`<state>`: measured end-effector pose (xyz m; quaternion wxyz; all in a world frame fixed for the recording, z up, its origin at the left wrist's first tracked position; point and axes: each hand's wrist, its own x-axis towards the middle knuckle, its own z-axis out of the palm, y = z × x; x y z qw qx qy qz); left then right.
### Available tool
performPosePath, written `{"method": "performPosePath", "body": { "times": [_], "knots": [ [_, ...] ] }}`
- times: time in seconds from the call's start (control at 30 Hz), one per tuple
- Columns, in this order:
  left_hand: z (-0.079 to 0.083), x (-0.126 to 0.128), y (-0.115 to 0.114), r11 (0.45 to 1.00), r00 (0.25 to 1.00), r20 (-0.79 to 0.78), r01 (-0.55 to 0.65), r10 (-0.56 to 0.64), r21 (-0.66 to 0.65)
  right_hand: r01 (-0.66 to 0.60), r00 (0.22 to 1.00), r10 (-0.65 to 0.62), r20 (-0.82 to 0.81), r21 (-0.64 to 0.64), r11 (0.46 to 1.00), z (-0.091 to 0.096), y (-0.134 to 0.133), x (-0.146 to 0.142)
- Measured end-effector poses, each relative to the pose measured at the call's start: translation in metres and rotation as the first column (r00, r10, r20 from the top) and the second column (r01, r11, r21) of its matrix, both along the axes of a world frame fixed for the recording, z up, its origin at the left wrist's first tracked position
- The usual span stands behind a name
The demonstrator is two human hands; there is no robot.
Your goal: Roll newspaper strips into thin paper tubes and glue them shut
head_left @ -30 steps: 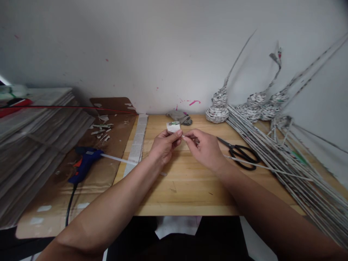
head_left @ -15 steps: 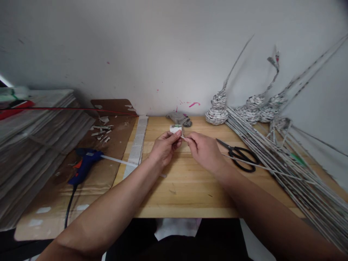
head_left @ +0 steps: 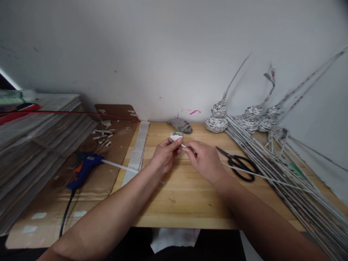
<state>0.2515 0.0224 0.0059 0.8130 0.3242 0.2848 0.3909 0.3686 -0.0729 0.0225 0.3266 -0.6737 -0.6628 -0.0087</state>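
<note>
My left hand [head_left: 169,152] is closed, its thumb and fingers pinching a small printed white paper strip [head_left: 176,136] whose end stands up above the thumb. Just to the right, my right hand [head_left: 203,156] is closed round a thin rolled paper stick [head_left: 250,172]. The stick's tip meets the paper at my left fingertips, and its long end runs out behind the right hand, over the scissors' handles. Exactly how strip and stick join is hidden by the fingers. Black-handled scissors [head_left: 240,163] lie right of my right hand.
Woven paper gourds [head_left: 216,123] stand along the wall, right of a grey rag [head_left: 179,125]. A bundle of paper sticks [head_left: 282,174] covers the right side. Leftward are paper strips [head_left: 138,146], a blue glue gun [head_left: 86,168] on cardboard [head_left: 95,203], and stacked newspapers [head_left: 49,137].
The view has tilted up slightly, so the table sits lower in the picture. My hands stay together at the paper, with only small finger movement; more of the stick shows between them.
</note>
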Motion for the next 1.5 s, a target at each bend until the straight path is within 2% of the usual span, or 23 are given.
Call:
{"method": "performPosePath", "body": {
  "times": [0.43, 0.7, 0.93, 1.1, 1.27, 1.5],
  "knots": [
    [-0.0027, 0.0021, 0.0007, 0.999, 0.999, -0.025, -0.038, 0.037, -0.035, 0.066, 0.995, -0.060, 0.079, -0.076, 0.995, 0.0023, 0.0004, 0.0005],
    [-0.0041, 0.0016, -0.0028, 0.998, 0.999, -0.035, -0.023, 0.025, 0.051, 0.045, 0.998, -0.042, 0.040, -0.072, 0.996, 0.0026, 0.0008, -0.0003],
    [-0.0022, 0.0000, -0.0007, 1.000, 0.999, -0.033, -0.023, 0.023, 0.006, 0.078, 0.989, -0.062, 0.133, -0.120, 0.990, 0.0028, 0.0012, 0.0007],
    [-0.0011, 0.0005, -0.0010, 1.000, 0.999, -0.041, -0.021, 0.021, 0.001, 0.067, 0.993, -0.055, 0.106, -0.108, 0.992, 0.0060, -0.0006, -0.0002],
    [-0.0008, 0.0002, -0.0014, 1.000, 0.999, -0.040, -0.004, 0.004, -0.002, 0.071, 0.992, -0.053, 0.117, -0.154, 0.985, 0.0063, -0.0004, 0.0002],
    [0.0015, 0.0000, -0.0013, 1.000, 0.999, -0.035, -0.029, 0.029, -0.009, 0.036, 0.997, -0.034, 0.070, -0.033, 0.999, 0.0057, -0.0009, 0.0006]
  ]
}}
